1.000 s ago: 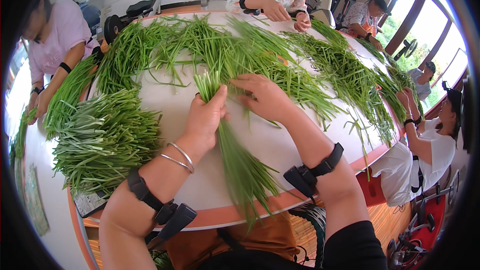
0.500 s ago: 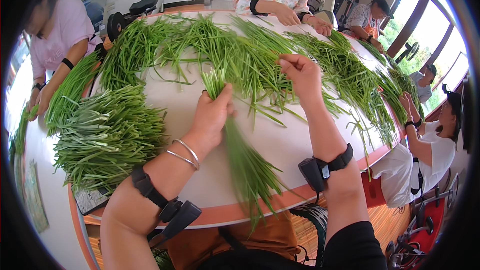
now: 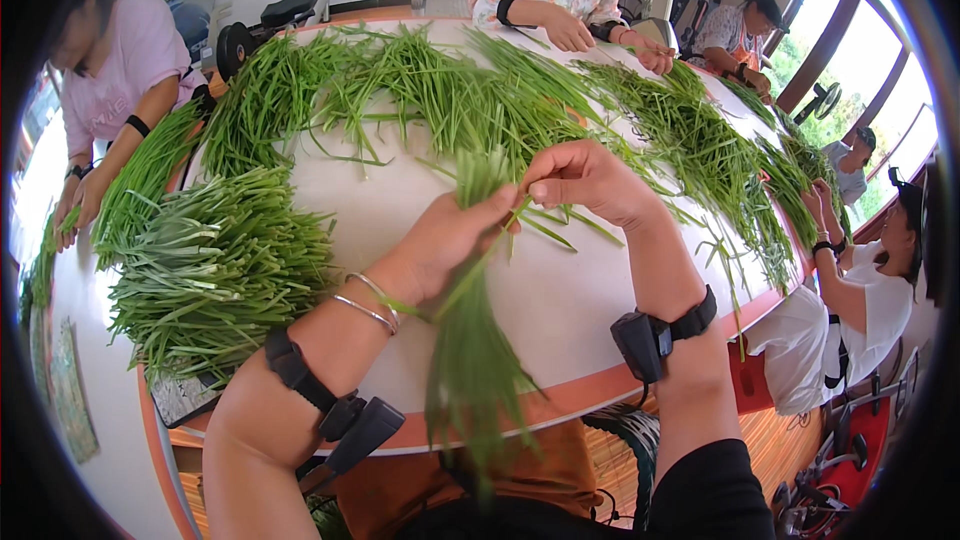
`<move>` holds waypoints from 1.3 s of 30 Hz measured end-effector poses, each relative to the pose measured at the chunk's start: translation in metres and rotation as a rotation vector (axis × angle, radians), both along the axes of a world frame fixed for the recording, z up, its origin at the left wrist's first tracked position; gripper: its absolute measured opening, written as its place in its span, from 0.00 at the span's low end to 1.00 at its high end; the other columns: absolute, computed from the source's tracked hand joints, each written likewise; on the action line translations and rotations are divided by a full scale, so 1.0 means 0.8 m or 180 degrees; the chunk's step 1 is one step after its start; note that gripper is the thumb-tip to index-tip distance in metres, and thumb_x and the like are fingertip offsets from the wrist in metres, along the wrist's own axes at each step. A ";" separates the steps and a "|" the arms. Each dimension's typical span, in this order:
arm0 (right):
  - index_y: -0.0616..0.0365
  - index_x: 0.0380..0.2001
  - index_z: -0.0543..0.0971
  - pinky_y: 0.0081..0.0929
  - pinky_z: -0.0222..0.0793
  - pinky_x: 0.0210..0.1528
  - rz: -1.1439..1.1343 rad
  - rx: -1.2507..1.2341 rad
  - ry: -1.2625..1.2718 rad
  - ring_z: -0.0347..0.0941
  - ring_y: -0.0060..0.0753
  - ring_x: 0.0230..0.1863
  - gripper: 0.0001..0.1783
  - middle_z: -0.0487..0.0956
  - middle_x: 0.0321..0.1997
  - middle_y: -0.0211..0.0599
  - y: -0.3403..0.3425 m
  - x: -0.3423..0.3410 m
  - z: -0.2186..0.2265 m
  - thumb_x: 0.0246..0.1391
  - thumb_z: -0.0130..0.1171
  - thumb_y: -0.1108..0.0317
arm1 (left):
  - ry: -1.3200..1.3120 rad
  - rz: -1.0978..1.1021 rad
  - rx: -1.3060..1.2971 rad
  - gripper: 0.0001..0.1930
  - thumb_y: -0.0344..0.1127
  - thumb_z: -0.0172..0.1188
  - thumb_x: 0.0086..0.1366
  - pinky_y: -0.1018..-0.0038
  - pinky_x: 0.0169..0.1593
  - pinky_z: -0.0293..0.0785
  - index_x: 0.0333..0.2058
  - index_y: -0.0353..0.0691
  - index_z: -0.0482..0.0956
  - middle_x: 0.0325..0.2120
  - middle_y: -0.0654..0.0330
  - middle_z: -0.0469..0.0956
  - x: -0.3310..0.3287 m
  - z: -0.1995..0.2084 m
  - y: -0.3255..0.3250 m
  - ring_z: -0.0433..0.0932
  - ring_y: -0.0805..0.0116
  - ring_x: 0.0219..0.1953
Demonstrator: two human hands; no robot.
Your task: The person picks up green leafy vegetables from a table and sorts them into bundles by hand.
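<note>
My left hand [image 3: 450, 240] is wrapped round the upper part of a bunch of garlic chives [image 3: 475, 350]. The pale cut ends stick up above my thumb, and the long leaves hang down past the table's front edge, smeared by motion. Just right of the bunch, my right hand [image 3: 595, 180] pinches a thin chive blade between thumb and fingertips, close against my left thumb. A loose blade slants across the bunch below my left hand. To the left lies a thick, neatly stacked pile of chives [image 3: 220, 275].
A white table [image 3: 370, 230] with an orange rim carries a long arc of loose chives [image 3: 400, 85] across its far side and more heaped chives [image 3: 690, 140] at right. Several people work around it, one at left [image 3: 130, 70] handling chives. Gym equipment and windows are behind.
My right hand has come left and down to meet my left hand at the bunch. The left hand has shifted slightly right and down, and the hanging leaves have swung left.
</note>
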State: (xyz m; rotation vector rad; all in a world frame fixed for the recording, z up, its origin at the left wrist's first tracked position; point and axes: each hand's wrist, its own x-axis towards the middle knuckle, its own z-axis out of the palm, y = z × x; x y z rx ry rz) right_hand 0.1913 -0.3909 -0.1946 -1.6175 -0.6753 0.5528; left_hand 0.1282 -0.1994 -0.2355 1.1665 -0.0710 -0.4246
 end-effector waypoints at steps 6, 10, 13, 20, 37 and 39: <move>0.63 0.33 0.76 0.14 0.66 0.31 -0.0292 -0.0188 -0.0270 0.69 0.17 0.27 0.09 0.75 0.27 0.30 0.013 -0.010 0.006 0.49 0.59 0.70 | -0.0263 -0.0103 0.0036 0.15 0.45 0.58 0.59 0.85 0.21 0.61 0.33 0.37 0.73 0.19 0.67 0.68 0.001 -0.001 0.001 0.63 0.81 0.17; 0.61 0.31 0.75 0.15 0.64 0.27 -0.0166 -0.0682 -0.0070 0.67 0.15 0.25 0.12 0.73 0.24 0.26 0.015 -0.014 0.006 0.52 0.57 0.62 | -0.0229 0.0576 -0.0151 0.13 0.42 0.59 0.58 0.81 0.30 0.68 0.32 0.37 0.74 0.24 0.63 0.75 0.004 -0.002 0.007 0.71 0.76 0.24; 0.61 0.31 0.75 0.14 0.64 0.26 0.0343 -0.1122 -0.0150 0.66 0.14 0.24 0.13 0.74 0.24 0.25 0.009 -0.009 0.001 0.54 0.54 0.60 | -0.0240 0.0749 -0.0301 0.11 0.40 0.58 0.59 0.77 0.37 0.71 0.32 0.37 0.74 0.27 0.61 0.76 0.006 -0.003 0.004 0.73 0.75 0.29; 0.63 0.31 0.75 0.15 0.66 0.29 0.0202 -0.1356 -0.0330 0.69 0.16 0.25 0.11 0.75 0.25 0.28 -0.009 0.012 -0.005 0.56 0.49 0.66 | -0.0207 0.1322 -0.0754 0.12 0.44 0.53 0.62 0.74 0.40 0.71 0.32 0.40 0.71 0.31 0.60 0.74 0.013 -0.012 0.006 0.73 0.71 0.35; 0.55 0.44 0.75 0.38 0.56 0.55 -0.1409 -0.1515 -0.1745 0.63 0.46 0.52 0.18 0.72 0.47 0.43 0.018 0.008 -0.018 0.47 0.53 0.72 | 0.0084 0.1007 -0.0686 0.12 0.44 0.50 0.64 0.78 0.27 0.62 0.27 0.45 0.65 0.15 0.69 0.61 0.009 -0.010 0.005 0.61 0.76 0.18; 0.52 0.43 0.76 0.38 0.57 0.55 -0.1054 -0.1495 -0.2442 0.64 0.45 0.52 0.17 0.73 0.46 0.42 0.033 0.002 -0.024 0.47 0.54 0.71 | 0.0103 0.1147 -0.0748 0.12 0.44 0.50 0.64 0.77 0.27 0.62 0.27 0.45 0.66 0.15 0.69 0.61 0.011 -0.010 0.007 0.61 0.76 0.18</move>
